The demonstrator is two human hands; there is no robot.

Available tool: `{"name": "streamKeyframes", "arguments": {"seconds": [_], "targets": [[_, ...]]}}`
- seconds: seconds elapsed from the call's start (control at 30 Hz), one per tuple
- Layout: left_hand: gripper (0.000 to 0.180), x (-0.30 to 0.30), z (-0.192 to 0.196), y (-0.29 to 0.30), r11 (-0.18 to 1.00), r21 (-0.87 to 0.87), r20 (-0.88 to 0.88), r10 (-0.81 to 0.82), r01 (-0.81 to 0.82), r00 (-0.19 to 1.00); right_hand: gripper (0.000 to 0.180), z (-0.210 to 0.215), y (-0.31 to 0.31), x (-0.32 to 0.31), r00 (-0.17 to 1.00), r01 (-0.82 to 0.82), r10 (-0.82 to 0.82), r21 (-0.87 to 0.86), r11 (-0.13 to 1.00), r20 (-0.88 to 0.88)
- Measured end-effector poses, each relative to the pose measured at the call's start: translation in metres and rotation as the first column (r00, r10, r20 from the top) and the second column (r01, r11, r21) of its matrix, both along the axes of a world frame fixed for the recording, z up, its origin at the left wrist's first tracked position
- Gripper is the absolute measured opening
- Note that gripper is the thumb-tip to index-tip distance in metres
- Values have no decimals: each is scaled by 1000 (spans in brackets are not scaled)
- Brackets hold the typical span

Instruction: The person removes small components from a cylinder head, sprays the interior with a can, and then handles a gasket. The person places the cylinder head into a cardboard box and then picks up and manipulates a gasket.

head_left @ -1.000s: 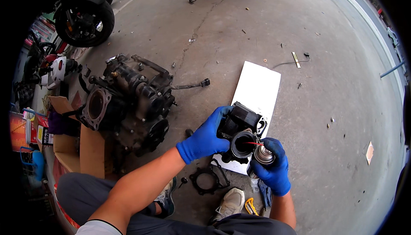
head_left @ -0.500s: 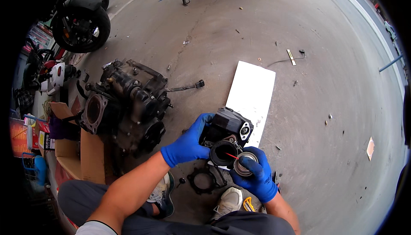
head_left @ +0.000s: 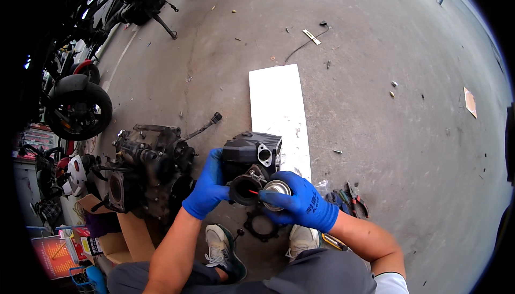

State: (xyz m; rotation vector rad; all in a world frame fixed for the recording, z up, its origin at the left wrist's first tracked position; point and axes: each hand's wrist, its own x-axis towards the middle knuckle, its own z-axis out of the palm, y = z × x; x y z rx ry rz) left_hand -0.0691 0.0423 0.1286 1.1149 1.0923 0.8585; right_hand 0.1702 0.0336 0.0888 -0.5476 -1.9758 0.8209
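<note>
The black housing (head_left: pixel 244 155) and spray can (head_left: pixel 278 187) have shifted left in view, by the white sheet's (head_left: pixel 276 95) near end. The left hand (head_left: pixel 206 185) grips the housing; the right hand (head_left: pixel 301 202) holds the can, red straw (head_left: pixel 254 191) at the housing's opening. Engine (head_left: pixel 153 157) left, pliers (head_left: pixel 354 198) right; dark lettering marks the right glove (head_left: pixel 320 216).

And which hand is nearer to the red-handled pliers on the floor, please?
Right. The right hand, around the spray can, is left of the pliers. The left hand, holding the black part, is farther left, beyond the can.
</note>
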Motion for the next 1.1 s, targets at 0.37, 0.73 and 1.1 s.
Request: {"name": "streamKeyframes", "arguments": {"seconds": [0.37,0.73,1.1], "targets": [[82,12,15,-6,999,-38,5,32,-32,999,63,11,-8,10,1000,22,-22,-16,1000,-2],[79,-15,8,-15,1000,-5,4,18,-18,1000,60,10,-13,-12,1000,21,-21,18,1000,1],[80,-37,-7,-28,997,-62,116,44,-37,992,96,27,-19,31,970,217,-212,-31,976,116]]}}
